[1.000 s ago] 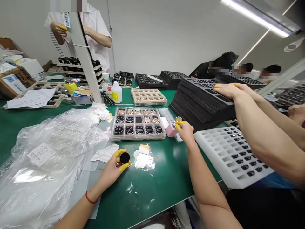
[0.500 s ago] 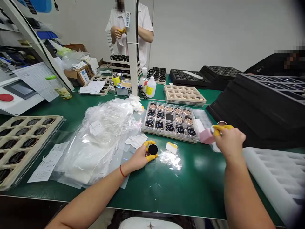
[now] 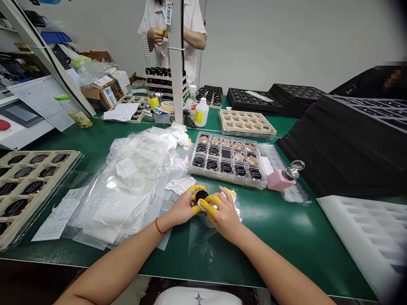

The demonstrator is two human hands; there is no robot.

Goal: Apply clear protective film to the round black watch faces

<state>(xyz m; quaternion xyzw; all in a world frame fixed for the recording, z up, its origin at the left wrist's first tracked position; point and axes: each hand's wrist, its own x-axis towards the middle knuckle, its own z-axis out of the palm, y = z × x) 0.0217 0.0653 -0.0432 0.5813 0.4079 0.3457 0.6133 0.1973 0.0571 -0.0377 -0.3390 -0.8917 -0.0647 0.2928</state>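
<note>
Between yellow-covered fingertips, my left hand (image 3: 182, 207) pinches a round watch part with a black face (image 3: 200, 195) by its edge. My right hand (image 3: 227, 218), also in yellow finger cots, presses a small white wipe (image 3: 201, 205) against the near side of that part. Partly behind the right hand lies a white and yellow pad (image 3: 233, 192). A clear-lidded tray (image 3: 233, 182) of black and rose-gold round watch parts sits just beyond the hands. To its right stands a pink pump bottle (image 3: 279, 181) with a metal top.
Clear plastic bags (image 3: 127, 190) pile up at left, beside a beige tray (image 3: 71, 159) of dark round parts. White foam (image 3: 359, 228) and black trays (image 3: 333, 144) occupy the right. A post (image 3: 176, 84) rises at the back, near a white bottle (image 3: 201, 113). A co-worker (image 3: 193, 38) stands behind.
My right hand has moved left from the pink pump bottle to the watch part, bringing the white wipe against it. My left hand still holds the part in nearly the same place.
</note>
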